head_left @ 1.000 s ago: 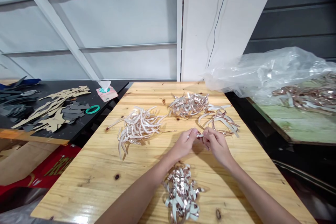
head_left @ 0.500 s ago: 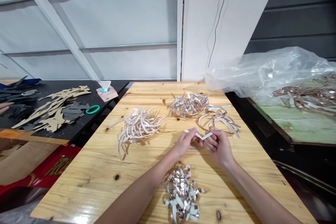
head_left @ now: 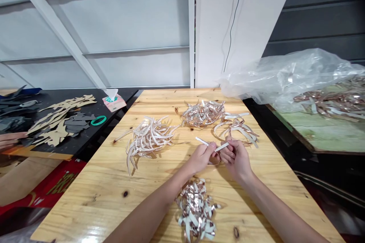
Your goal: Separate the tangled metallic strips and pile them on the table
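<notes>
Above the wooden table, my left hand (head_left: 205, 155) pinches a narrow white strip (head_left: 202, 141), one end of which sticks out past the thumb to the upper left. My right hand (head_left: 237, 155) is closed on the strip's other side, where it slants up to the fingers. A curled piece hangs partly hidden below the hands. Loops of rose-gold and white strips (head_left: 248, 133) lie just beyond my right hand. Between my forearms sits a heap of short curled shiny pieces (head_left: 197, 209). Left of my hands is a pile of longer pale strips (head_left: 151, 136).
A shiny rose-gold pile (head_left: 203, 113) lies at the back of the wooden table (head_left: 94, 182). To the right, clear plastic sheeting (head_left: 285, 79) partly covers more strips. On the black table at left are beige scraps (head_left: 58, 121), a green tape ring (head_left: 98, 120), a tissue pack (head_left: 114, 101) and another person's hand (head_left: 11, 140).
More of the white strip now shows beyond my left thumb, pointing up and left. The other person's hand at far left reaches further into view. The camera view has shifted slightly.
</notes>
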`<action>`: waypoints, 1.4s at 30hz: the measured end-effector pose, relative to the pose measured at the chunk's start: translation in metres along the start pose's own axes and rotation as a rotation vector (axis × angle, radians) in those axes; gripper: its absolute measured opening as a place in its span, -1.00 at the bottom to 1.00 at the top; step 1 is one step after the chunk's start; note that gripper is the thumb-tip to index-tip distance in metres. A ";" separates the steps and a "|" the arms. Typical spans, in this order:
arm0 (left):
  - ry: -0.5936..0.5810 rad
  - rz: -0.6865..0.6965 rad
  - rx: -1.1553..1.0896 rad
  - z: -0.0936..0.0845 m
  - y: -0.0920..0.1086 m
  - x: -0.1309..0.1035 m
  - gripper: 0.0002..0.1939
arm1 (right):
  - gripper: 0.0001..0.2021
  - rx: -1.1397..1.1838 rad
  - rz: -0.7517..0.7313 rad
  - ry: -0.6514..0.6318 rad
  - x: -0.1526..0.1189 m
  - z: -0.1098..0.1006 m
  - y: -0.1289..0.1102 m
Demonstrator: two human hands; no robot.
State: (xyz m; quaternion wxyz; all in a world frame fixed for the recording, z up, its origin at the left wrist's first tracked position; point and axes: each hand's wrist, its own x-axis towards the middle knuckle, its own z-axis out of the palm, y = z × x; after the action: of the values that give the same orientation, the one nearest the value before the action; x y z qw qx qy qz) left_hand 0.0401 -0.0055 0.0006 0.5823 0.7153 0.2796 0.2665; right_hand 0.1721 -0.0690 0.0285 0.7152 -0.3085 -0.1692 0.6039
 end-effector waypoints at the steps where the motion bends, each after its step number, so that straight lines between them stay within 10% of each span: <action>1: 0.009 0.000 -0.008 0.000 0.000 0.000 -0.44 | -0.68 0.029 0.007 0.007 0.000 0.000 -0.001; 17: -0.118 -0.128 -0.466 0.010 -0.008 0.007 -0.45 | -0.65 0.356 0.029 0.067 0.010 -0.010 -0.015; 26: 0.009 -0.233 -0.506 0.009 -0.006 0.008 -0.38 | -0.68 0.382 -0.087 0.104 0.014 -0.016 -0.030; 37: 0.256 0.087 -0.372 0.008 0.003 0.006 -0.47 | -0.75 0.136 -0.229 0.107 0.020 -0.013 -0.016; 42: 0.335 0.224 -0.124 0.002 0.007 -0.002 -0.52 | -0.70 -0.361 -0.232 0.068 0.014 -0.008 -0.005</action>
State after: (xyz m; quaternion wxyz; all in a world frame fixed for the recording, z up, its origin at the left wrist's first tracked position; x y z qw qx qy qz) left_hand 0.0405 -0.0095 0.0068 0.5373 0.6506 0.2743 0.4613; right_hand 0.1833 -0.0581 0.0240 0.7183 -0.4302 -0.2846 0.4669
